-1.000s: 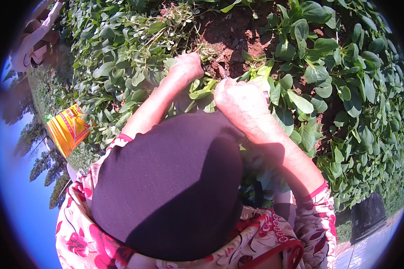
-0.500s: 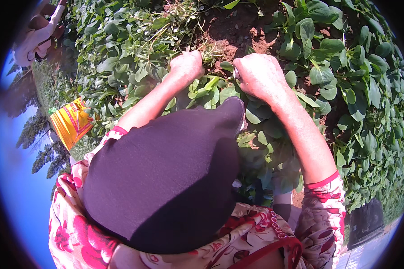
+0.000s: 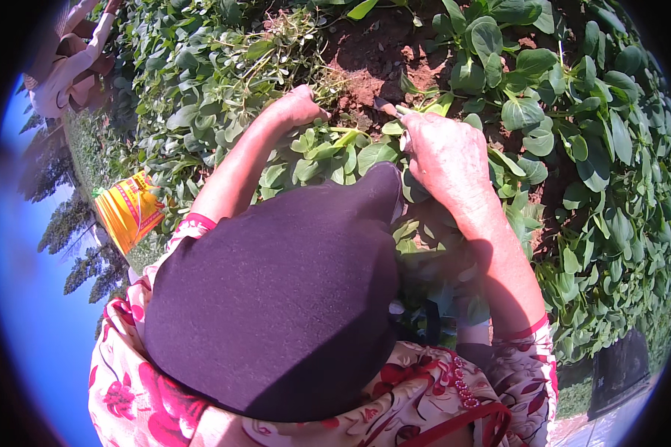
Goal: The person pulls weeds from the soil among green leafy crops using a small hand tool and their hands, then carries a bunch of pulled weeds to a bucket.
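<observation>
My left hand [image 3: 303,108] is closed beside a heap of thin-stemmed weeds [image 3: 283,45]. Its fingers curl out of sight, so I cannot make out what it holds. Across a patch of reddish-brown soil [image 3: 361,82], my right hand [image 3: 443,149] is closed round a small bladed tool [image 3: 385,106]; the narrow tip points left, over the soil, and most of the tool is hidden in the fist. Green leaves [image 3: 441,104] stand against the right fingertips. Low broad-leaved plants [image 3: 332,149] grow between and below both hands.
Dense leafy greens [image 3: 529,112] cover the ground on the right. A yellow and red sack [image 3: 129,211] stands at the left. Another person [image 3: 71,71] is at the upper left. A dark cap [image 3: 276,290] blocks the lower middle. A black container [image 3: 619,372] sits lower right.
My left hand has shifted slightly left and down. My right hand has moved right and down and turned, so the tool's tip now shows beyond its fingers.
</observation>
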Available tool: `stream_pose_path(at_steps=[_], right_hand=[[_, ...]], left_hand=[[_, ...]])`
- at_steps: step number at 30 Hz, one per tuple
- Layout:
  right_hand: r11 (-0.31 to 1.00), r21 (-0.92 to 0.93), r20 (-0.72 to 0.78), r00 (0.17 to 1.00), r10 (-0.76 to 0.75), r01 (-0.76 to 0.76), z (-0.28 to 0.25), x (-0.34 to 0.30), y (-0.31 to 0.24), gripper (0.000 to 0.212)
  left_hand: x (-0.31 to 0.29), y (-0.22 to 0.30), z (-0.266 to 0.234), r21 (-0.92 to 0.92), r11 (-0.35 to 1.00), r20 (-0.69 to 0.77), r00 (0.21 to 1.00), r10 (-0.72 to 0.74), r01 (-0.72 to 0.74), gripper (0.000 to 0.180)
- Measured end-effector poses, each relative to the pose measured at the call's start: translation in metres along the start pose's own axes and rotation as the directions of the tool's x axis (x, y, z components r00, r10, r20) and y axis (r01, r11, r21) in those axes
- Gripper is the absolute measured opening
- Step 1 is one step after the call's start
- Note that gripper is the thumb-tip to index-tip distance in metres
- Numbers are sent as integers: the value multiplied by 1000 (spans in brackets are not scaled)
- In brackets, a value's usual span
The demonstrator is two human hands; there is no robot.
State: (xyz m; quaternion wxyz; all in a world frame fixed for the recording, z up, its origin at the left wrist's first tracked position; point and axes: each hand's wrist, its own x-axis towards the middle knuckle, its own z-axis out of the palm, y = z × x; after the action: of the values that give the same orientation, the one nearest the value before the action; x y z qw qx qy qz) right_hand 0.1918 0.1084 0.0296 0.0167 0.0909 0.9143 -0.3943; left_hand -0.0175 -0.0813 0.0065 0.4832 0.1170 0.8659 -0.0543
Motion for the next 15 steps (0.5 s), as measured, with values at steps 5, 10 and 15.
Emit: stream_pose_path(at_steps=[5,10,15], right_hand=[[998,57,229,973,14,-27,30,42,3,20],[968,27,127,960,-250,249,50,60,-18,8],[985,-19,49,984,-169,171,10,33,-29,3]], left_hand=[[-5,4,-1,8,998,40,998,55,-55,43],[-10,-15,-25,68,995,-33,997,-66,68,48],[-40,-18,-72,-231,972,-183,978,-96,52,27]])
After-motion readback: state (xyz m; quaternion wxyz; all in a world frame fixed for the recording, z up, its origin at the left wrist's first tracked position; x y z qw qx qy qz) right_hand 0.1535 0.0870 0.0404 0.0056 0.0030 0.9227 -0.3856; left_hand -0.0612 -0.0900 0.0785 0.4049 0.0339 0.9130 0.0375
